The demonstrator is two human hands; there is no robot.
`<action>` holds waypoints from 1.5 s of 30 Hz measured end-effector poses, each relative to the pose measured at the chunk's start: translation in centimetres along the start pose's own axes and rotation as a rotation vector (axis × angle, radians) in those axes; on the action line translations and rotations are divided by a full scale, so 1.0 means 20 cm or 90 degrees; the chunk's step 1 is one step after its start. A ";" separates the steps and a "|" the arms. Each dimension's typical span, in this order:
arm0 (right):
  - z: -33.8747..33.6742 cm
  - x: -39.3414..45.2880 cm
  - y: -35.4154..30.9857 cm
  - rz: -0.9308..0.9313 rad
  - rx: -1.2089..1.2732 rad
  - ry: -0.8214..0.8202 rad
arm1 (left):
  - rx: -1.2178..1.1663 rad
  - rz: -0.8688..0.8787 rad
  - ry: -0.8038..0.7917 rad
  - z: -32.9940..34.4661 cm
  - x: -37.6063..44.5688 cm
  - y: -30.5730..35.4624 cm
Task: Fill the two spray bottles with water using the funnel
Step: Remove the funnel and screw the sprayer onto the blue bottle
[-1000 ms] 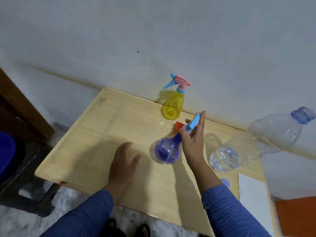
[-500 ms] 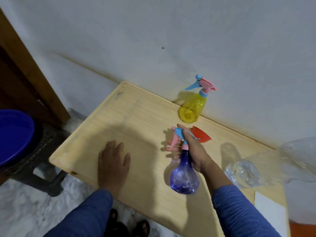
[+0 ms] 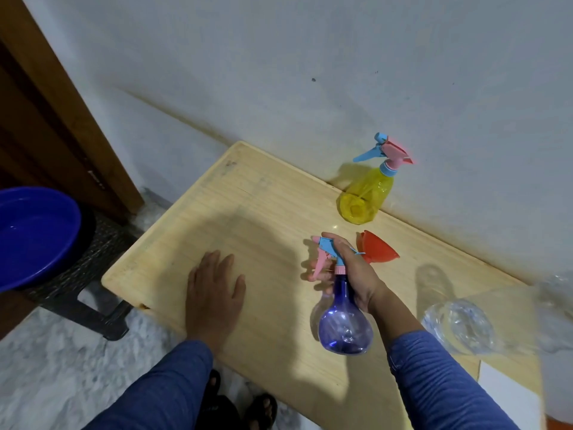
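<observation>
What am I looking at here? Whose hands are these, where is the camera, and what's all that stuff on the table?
The camera sits on a person's head and looks down, so you see what they see: their own two arms in blue sleeves. There is no machine.

The right hand grips the neck of a blue spray bottle, just under its pink and blue trigger top. The left hand rests flat on the wooden table, holding nothing.

On the table behind the right hand lies a red funnel, tipped on its side. Further back by the wall stands a yellow spray bottle. At the right is a big clear water bottle, partly blurred. Off to the left, beside the table, is a dark blue basin.
</observation>
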State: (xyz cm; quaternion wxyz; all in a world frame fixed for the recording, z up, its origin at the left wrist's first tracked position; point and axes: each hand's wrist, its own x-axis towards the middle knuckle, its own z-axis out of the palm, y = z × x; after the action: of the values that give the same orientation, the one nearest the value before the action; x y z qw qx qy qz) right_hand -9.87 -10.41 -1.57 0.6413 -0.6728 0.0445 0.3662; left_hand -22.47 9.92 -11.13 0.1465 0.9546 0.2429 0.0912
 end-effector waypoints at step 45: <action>-0.10 -0.38 -0.09 -0.428 -0.065 0.230 | -0.539 0.385 -0.231 -0.08 -0.04 0.78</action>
State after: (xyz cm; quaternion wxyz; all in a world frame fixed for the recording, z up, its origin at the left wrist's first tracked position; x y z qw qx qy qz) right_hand -13.50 -14.90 3.97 0.6729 -0.7348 -0.0845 0.0131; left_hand -16.75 -3.19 -4.67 0.5243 0.8400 -0.1294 0.0532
